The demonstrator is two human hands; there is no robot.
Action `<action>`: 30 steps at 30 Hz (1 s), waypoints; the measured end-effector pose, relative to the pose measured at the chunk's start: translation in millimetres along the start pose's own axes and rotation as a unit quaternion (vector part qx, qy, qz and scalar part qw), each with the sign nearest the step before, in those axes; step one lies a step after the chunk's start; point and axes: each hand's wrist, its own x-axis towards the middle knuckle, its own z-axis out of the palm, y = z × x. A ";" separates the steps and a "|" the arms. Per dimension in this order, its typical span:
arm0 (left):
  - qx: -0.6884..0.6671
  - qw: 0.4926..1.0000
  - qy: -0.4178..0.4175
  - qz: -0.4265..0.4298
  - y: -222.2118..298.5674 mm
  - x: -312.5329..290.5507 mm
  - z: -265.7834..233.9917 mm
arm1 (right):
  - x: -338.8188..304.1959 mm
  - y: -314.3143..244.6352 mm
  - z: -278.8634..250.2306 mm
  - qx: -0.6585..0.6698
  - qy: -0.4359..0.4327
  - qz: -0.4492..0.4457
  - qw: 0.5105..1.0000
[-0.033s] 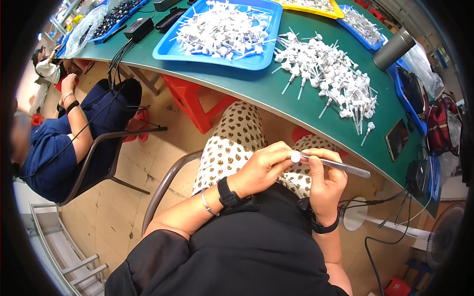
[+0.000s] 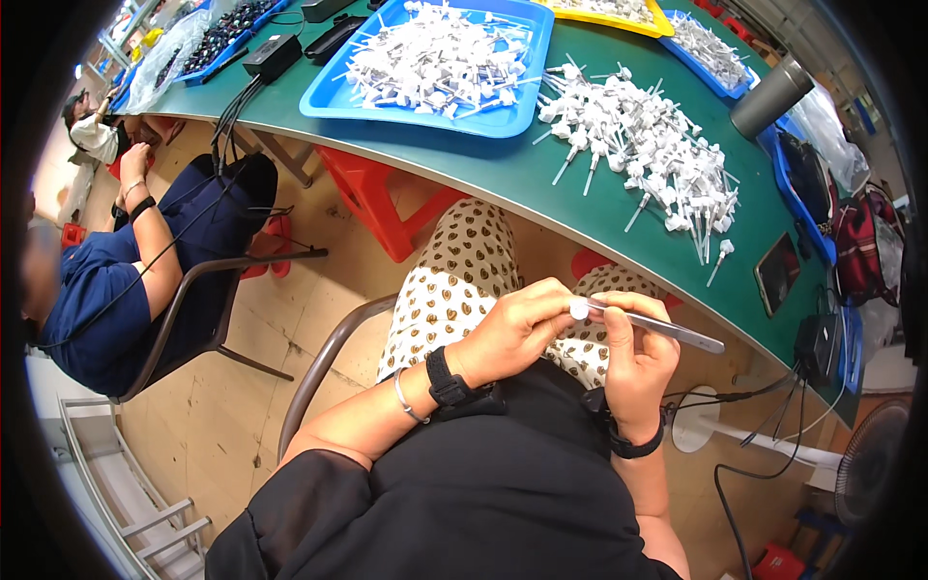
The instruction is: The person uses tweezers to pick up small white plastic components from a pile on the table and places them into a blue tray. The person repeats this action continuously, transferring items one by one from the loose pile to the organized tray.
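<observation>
Over my lap, my left hand (image 2: 527,324) pinches a small white piece (image 2: 579,309) with a round face between thumb and fingers. My right hand (image 2: 638,353) grips metal tweezers (image 2: 691,337), their broad end pointing right and their tips meeting the white piece. The fingers partly hide both the tips and the piece. On the green table (image 2: 599,217) beyond my hands lies a loose heap of white plastic parts (image 2: 643,145) with thin stems. A blue tray (image 2: 329,101) at the far left of the heap holds more white parts of similar look.
A yellow tray (image 2: 660,21) and a blue tray (image 2: 742,87) stand behind the heap. Right of it are a grey cylinder (image 2: 771,95) and a phone (image 2: 777,274). A seated person (image 2: 121,261) is at left, near a red stool (image 2: 372,198). A fan (image 2: 873,459) stands lower right.
The broad end of the tweezers has dipped very slightly. Both hands otherwise keep their places, and the white piece stays between them.
</observation>
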 end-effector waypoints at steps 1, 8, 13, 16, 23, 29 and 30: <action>0.000 1.000 0.001 0.005 0.7 -0.1 0.2 | -0.7 -1.2 -3.9 -0.023 -0.021 0.001 1.000; -0.013 1.000 0.002 -0.012 1.9 -2.0 -0.8 | -0.4 5.2 -1.5 -0.044 -0.026 -0.037 0.998; 0.006 1.000 0.005 0.008 -0.6 -2.6 -1.2 | 0.1 6.7 -0.2 -0.044 -0.029 -0.049 0.997; 0.010 1.000 0.006 0.013 -2.8 -3.6 -1.1 | -1.4 4.0 -3.1 -0.054 -0.054 -0.026 0.997; 0.006 1.000 0.009 0.028 -5.9 -4.3 0.1 | -1.0 8.4 1.2 -0.049 -0.025 -0.041 0.998; 0.015 1.000 -0.018 0.010 -6.1 -5.3 -2.5 | -0.7 10.6 2.9 -0.045 -0.014 -0.054 0.997; 0.015 1.000 -0.016 0.013 -6.6 -5.6 -2.3 | -0.8 10.9 3.2 -0.047 -0.015 -0.056 0.997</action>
